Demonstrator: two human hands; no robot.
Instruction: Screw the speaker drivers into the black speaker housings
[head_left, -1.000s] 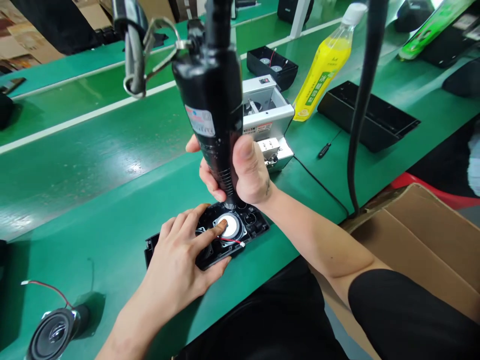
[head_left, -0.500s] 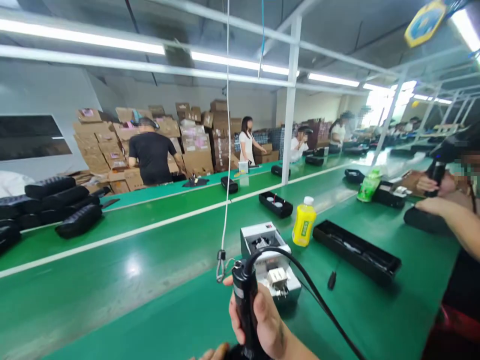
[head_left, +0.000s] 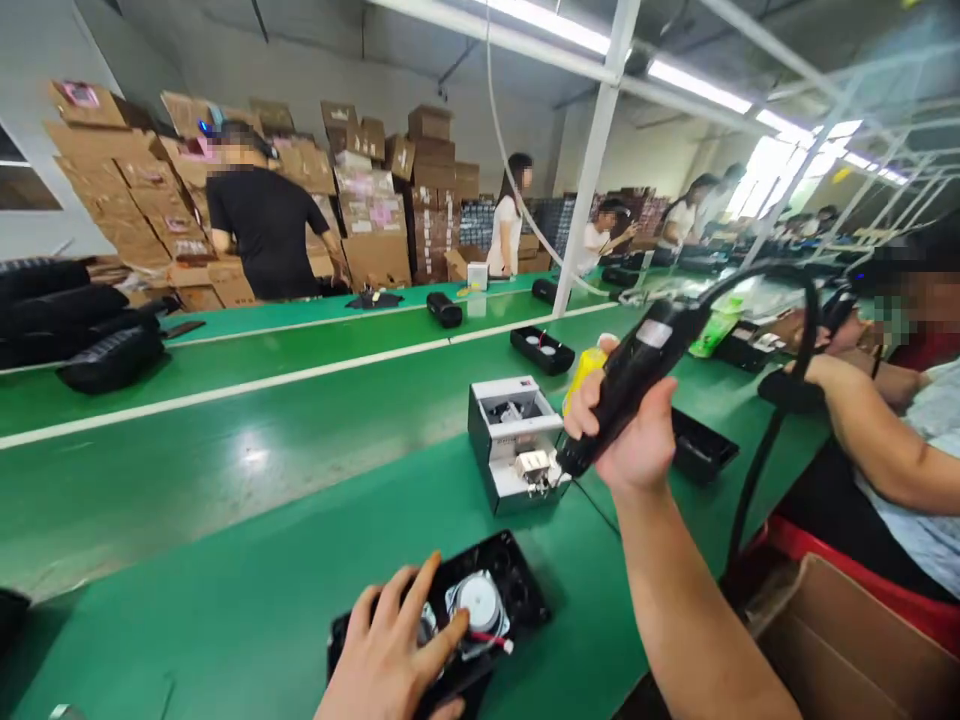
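Note:
In my right hand (head_left: 626,420) is a black electric screwdriver (head_left: 645,365), tilted with its tip down at the front of a screw feeder (head_left: 517,425). A cable runs from the driver's upper end to the right. My left hand (head_left: 401,640) lies with spread fingers on a black speaker housing (head_left: 517,565) at the near edge of the table. A round white-backed speaker driver (head_left: 478,602) sits in that housing, with a red wire and small white plug by my index finger. My palm and fingers hide part of the housing.
Behind my right hand stand a yellow bottle (head_left: 581,378) and a long black housing (head_left: 701,445). Another housing (head_left: 541,350) lies beyond the feeder. Black cases (head_left: 112,350) are piled at left. A co-worker's arm (head_left: 870,430) and a cardboard box (head_left: 862,640) are at right.
The view has turned downward. My right hand has brought the screwdriver from upright in front of the feeder to a tilt at its front. My left hand and the near housing have come into fuller view.

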